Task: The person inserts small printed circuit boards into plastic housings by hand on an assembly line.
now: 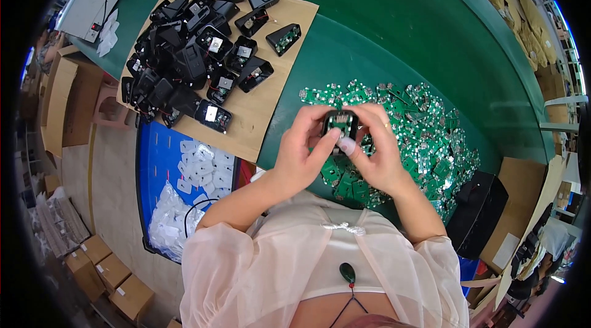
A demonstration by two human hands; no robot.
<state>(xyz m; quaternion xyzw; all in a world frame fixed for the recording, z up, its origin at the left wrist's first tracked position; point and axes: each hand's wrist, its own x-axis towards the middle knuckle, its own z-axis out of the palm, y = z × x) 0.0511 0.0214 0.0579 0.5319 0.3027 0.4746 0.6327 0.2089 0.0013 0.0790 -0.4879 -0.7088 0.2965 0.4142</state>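
Between my two hands is a black plastic housing [333, 120] with a green circuit board [339, 121] set in its open side. My left hand [303, 143] grips the housing's left side, its thumb pressing on the board's lower part. On the other side, my right hand [375, 146] wraps the housing, and its thumb meets the left one at the board. Both hands are above the near edge of a wide pile of loose green circuit boards [425, 137]. To the left, a heap of similar black housings [191, 60] lies on a cardboard sheet [271, 91].
The green work surface [345, 51] runs beneath everything. Left below it, a blue tray [154, 168] holds white flat pieces [206, 168] and a clear plastic bag [169, 223]. A black box [477, 208] stands at the right, a grey electrical box [86, 11] at the far left. Cartons [111, 269] sit on the floor.
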